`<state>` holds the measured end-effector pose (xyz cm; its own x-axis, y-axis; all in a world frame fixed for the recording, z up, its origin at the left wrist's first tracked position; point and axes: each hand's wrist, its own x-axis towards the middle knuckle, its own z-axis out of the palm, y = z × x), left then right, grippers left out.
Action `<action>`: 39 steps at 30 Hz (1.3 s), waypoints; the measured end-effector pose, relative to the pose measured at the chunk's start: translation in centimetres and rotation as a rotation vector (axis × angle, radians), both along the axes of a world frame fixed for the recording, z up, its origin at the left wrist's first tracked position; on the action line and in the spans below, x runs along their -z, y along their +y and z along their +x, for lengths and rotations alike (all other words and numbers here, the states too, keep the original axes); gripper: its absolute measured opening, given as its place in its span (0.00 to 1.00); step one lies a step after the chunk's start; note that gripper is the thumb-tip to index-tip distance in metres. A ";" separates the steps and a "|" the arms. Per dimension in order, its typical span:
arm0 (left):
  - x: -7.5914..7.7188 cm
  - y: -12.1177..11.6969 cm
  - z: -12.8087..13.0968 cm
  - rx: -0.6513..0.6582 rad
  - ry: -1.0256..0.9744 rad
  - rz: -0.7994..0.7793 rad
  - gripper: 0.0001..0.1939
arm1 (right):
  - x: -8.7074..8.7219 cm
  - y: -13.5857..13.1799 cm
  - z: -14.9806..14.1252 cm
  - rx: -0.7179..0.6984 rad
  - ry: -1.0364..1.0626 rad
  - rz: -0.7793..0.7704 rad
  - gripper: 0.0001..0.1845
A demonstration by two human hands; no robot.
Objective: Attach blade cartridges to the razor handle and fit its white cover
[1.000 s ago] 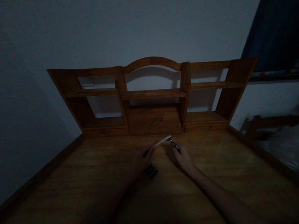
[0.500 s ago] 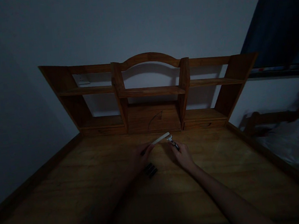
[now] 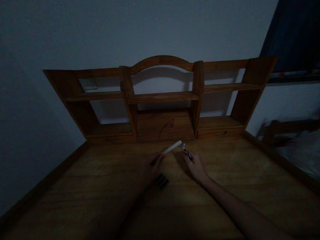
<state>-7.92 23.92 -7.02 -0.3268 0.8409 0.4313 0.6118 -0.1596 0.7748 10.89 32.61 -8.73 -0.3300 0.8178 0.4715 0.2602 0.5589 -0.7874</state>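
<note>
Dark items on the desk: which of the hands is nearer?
Left. The left hand is just beyond the dark items, slightly left; the right hand is farther off, to their right.

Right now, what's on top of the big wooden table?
A wooden shelf stands at the back, and small black pieces lie near the left grip. The arms cover parts of the tabletop, so I can't see what's there.

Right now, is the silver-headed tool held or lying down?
Held: the right hand grips the tool, its silver head projecting beyond the fingers.
</note>
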 end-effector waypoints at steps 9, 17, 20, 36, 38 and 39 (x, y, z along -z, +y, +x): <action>-0.1 0.0 -0.2 -0.020 -0.010 -0.007 0.20 | 0.0 -0.2 -0.1 0.003 -0.005 0.007 0.21; -0.4 0.0 0.2 0.017 0.036 -0.049 0.20 | 0.4 0.1 0.0 0.026 -0.019 0.016 0.19; -0.3 0.1 -0.3 -0.054 0.010 -0.043 0.20 | 0.4 0.1 -0.1 0.041 -0.021 0.017 0.20; -0.2 0.2 -0.2 -0.024 -0.034 -0.031 0.20 | 0.1 0.0 0.1 0.077 -0.113 0.021 0.18; -0.1 0.2 0.0 0.008 -0.024 -0.016 0.20 | 0.2 0.0 0.1 0.066 -0.136 0.021 0.18; 0.0 0.2 0.1 0.032 -0.013 -0.015 0.20 | 0.2 0.0 0.0 0.059 -0.137 0.023 0.17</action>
